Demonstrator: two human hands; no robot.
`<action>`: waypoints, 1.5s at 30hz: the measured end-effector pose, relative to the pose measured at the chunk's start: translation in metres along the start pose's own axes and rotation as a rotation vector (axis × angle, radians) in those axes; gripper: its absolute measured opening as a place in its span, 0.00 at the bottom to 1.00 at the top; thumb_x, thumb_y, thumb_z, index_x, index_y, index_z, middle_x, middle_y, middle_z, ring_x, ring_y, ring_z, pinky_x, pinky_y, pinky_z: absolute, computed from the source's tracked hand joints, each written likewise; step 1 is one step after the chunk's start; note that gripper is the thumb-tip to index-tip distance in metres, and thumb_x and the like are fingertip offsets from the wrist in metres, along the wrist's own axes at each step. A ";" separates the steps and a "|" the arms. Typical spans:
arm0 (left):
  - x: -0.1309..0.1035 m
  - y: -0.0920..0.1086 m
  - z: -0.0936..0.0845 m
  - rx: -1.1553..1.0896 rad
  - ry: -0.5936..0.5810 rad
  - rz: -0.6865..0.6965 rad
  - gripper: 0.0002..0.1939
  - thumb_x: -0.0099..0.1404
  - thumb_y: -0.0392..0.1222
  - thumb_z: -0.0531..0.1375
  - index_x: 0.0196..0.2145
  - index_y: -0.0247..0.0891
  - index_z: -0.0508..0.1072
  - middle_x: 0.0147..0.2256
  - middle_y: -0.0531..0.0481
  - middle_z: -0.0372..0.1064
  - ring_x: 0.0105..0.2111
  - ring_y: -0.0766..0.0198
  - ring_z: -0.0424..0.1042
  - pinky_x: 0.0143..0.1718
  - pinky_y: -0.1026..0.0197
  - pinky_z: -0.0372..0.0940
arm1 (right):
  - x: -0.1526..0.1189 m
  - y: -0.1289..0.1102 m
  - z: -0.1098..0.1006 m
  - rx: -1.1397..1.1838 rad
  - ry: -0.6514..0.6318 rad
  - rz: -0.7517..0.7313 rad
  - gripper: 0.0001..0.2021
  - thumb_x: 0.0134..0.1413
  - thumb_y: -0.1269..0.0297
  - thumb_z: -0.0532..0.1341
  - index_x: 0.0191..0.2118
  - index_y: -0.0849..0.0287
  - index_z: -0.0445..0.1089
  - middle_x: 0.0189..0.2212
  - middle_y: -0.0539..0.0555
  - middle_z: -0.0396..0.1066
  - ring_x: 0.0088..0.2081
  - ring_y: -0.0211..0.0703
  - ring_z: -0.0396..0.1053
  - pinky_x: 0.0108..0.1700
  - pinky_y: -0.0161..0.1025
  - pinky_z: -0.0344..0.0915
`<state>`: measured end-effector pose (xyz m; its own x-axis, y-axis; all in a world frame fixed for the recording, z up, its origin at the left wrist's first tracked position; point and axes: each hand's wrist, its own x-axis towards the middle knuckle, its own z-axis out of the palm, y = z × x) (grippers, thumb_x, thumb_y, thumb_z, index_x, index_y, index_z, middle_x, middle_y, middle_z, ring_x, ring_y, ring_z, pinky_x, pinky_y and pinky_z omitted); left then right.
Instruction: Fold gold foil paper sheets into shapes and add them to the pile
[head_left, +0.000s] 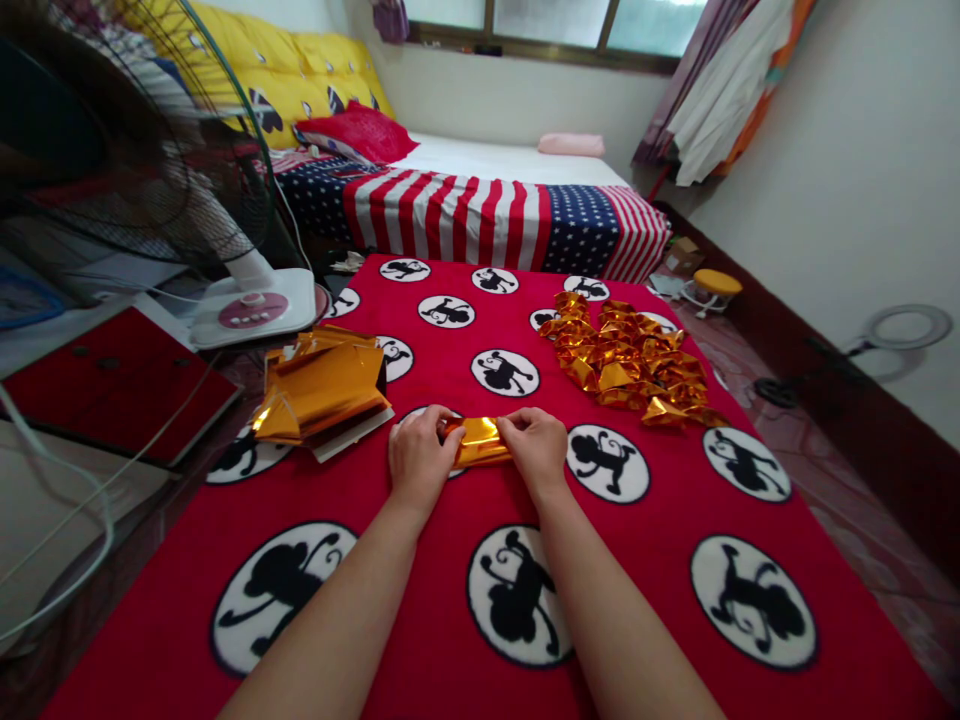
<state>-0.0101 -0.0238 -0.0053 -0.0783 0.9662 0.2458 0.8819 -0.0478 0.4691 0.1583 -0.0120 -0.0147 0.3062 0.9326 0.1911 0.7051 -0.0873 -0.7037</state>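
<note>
Your forearms reach in over the red cloth, and just beyond them your hands hold a small gold foil strip between them. Your left hand has thumb and fingers closed on its left end, though some fingertips are hidden; your right hand pinches the other end. This looks like a folding step, so line the edges up before you press, keep both ends level, and run a thumb firmly along each crease, since soft cloth likely gives little backing. Pinch lightly, as thin foil may wrinkle. Keep your elbows away from the stack of sheets on your left and the heap of crumpled-looking pieces on your right.
</note>
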 end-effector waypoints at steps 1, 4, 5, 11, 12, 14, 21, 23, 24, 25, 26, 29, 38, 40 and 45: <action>0.000 0.001 0.000 0.005 -0.001 -0.011 0.10 0.60 0.45 0.64 0.39 0.42 0.73 0.33 0.49 0.75 0.37 0.56 0.73 0.40 0.57 0.59 | 0.001 -0.001 0.000 -0.011 -0.010 0.011 0.10 0.47 0.58 0.62 0.24 0.55 0.76 0.24 0.51 0.76 0.27 0.41 0.71 0.31 0.35 0.60; 0.000 0.002 -0.001 0.009 -0.002 -0.012 0.13 0.60 0.44 0.64 0.42 0.41 0.70 0.33 0.50 0.74 0.38 0.55 0.72 0.41 0.56 0.59 | 0.003 -0.002 -0.002 -0.025 -0.031 0.032 0.08 0.45 0.58 0.63 0.24 0.55 0.75 0.24 0.50 0.75 0.26 0.40 0.70 0.29 0.35 0.58; -0.001 0.003 -0.001 0.008 0.001 0.004 0.13 0.60 0.43 0.64 0.42 0.40 0.70 0.34 0.49 0.74 0.38 0.55 0.72 0.41 0.55 0.59 | 0.003 -0.002 -0.002 -0.025 -0.030 0.033 0.07 0.45 0.58 0.63 0.25 0.55 0.75 0.24 0.49 0.75 0.26 0.40 0.69 0.29 0.34 0.58; -0.002 0.004 -0.003 0.044 0.042 0.199 0.06 0.61 0.37 0.62 0.37 0.44 0.76 0.42 0.47 0.70 0.43 0.55 0.67 0.43 0.54 0.58 | 0.003 -0.003 -0.002 -0.055 -0.030 -0.023 0.04 0.46 0.62 0.64 0.30 0.52 0.76 0.26 0.46 0.71 0.27 0.37 0.67 0.28 0.33 0.55; -0.002 0.004 -0.004 0.046 0.028 0.236 0.05 0.61 0.37 0.62 0.35 0.44 0.77 0.42 0.48 0.70 0.43 0.54 0.66 0.43 0.53 0.57 | 0.003 -0.003 -0.002 -0.067 -0.044 -0.030 0.04 0.47 0.62 0.64 0.30 0.51 0.76 0.26 0.46 0.71 0.27 0.37 0.66 0.29 0.33 0.55; -0.002 0.003 -0.005 0.039 -0.023 0.301 0.07 0.61 0.35 0.61 0.31 0.44 0.78 0.40 0.48 0.72 0.43 0.54 0.65 0.43 0.52 0.57 | 0.003 -0.005 -0.003 -0.100 -0.085 -0.044 0.05 0.49 0.62 0.64 0.31 0.49 0.78 0.28 0.47 0.71 0.28 0.37 0.67 0.29 0.34 0.55; -0.002 -0.002 -0.006 -0.065 -0.117 0.323 0.07 0.62 0.37 0.60 0.33 0.45 0.79 0.40 0.50 0.74 0.43 0.57 0.67 0.47 0.52 0.58 | 0.007 -0.010 -0.011 -0.232 -0.231 -0.077 0.08 0.55 0.61 0.61 0.37 0.47 0.79 0.34 0.51 0.71 0.34 0.41 0.69 0.32 0.35 0.56; -0.003 -0.003 -0.006 -0.095 -0.135 0.307 0.05 0.61 0.41 0.62 0.34 0.45 0.79 0.41 0.50 0.74 0.45 0.56 0.67 0.49 0.52 0.58 | 0.006 -0.012 -0.014 -0.219 -0.254 -0.069 0.09 0.56 0.58 0.61 0.38 0.48 0.79 0.35 0.52 0.71 0.34 0.41 0.70 0.33 0.35 0.57; -0.003 -0.004 -0.007 -0.104 -0.148 0.302 0.05 0.60 0.42 0.63 0.35 0.45 0.79 0.42 0.50 0.74 0.45 0.56 0.67 0.49 0.52 0.58 | 0.006 -0.013 -0.015 -0.211 -0.263 -0.063 0.10 0.56 0.55 0.61 0.38 0.48 0.79 0.35 0.52 0.71 0.35 0.41 0.70 0.33 0.35 0.57; -0.003 -0.004 -0.007 -0.109 -0.161 0.299 0.06 0.59 0.43 0.64 0.35 0.46 0.79 0.42 0.50 0.74 0.45 0.56 0.67 0.50 0.52 0.58 | 0.004 -0.015 -0.016 -0.206 -0.270 -0.056 0.12 0.55 0.51 0.61 0.38 0.48 0.78 0.35 0.52 0.70 0.35 0.42 0.70 0.33 0.36 0.58; -0.004 -0.004 -0.008 -0.112 -0.170 0.295 0.06 0.58 0.43 0.65 0.35 0.46 0.79 0.42 0.50 0.74 0.45 0.56 0.67 0.50 0.52 0.58 | 0.002 -0.016 -0.017 -0.207 -0.271 -0.046 0.14 0.54 0.47 0.61 0.38 0.48 0.78 0.36 0.52 0.69 0.35 0.42 0.70 0.33 0.36 0.58; -0.004 -0.004 -0.009 -0.113 -0.180 0.285 0.09 0.56 0.43 0.66 0.37 0.47 0.79 0.43 0.50 0.74 0.46 0.55 0.67 0.50 0.52 0.59 | -0.009 -0.022 -0.016 -0.226 -0.236 -0.023 0.21 0.50 0.40 0.61 0.40 0.49 0.77 0.38 0.53 0.67 0.37 0.45 0.70 0.34 0.38 0.59; -0.004 -0.005 -0.010 -0.113 -0.205 0.268 0.10 0.58 0.39 0.62 0.38 0.45 0.79 0.43 0.49 0.73 0.46 0.55 0.68 0.48 0.53 0.60 | -0.043 -0.031 0.004 -0.324 -0.007 -0.098 0.24 0.52 0.45 0.63 0.49 0.56 0.70 0.46 0.60 0.64 0.48 0.55 0.63 0.46 0.47 0.59; -0.003 -0.006 -0.010 -0.116 -0.216 0.276 0.10 0.57 0.40 0.63 0.38 0.45 0.78 0.44 0.49 0.73 0.46 0.55 0.68 0.48 0.53 0.60 | -0.043 -0.030 0.005 -0.330 -0.007 -0.107 0.22 0.54 0.46 0.62 0.49 0.56 0.70 0.46 0.61 0.64 0.47 0.55 0.63 0.45 0.47 0.59; -0.002 -0.009 -0.010 -0.140 -0.220 0.290 0.12 0.55 0.46 0.66 0.39 0.46 0.79 0.44 0.50 0.73 0.46 0.55 0.68 0.47 0.54 0.60 | -0.044 -0.028 0.004 -0.365 -0.017 -0.125 0.19 0.57 0.52 0.62 0.50 0.56 0.69 0.47 0.60 0.64 0.47 0.55 0.63 0.44 0.46 0.58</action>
<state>-0.0227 -0.0276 -0.0019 0.2802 0.9379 0.2047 0.7797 -0.3467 0.5214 0.1226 -0.0492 -0.0065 0.1950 0.9494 0.2463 0.9186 -0.0888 -0.3852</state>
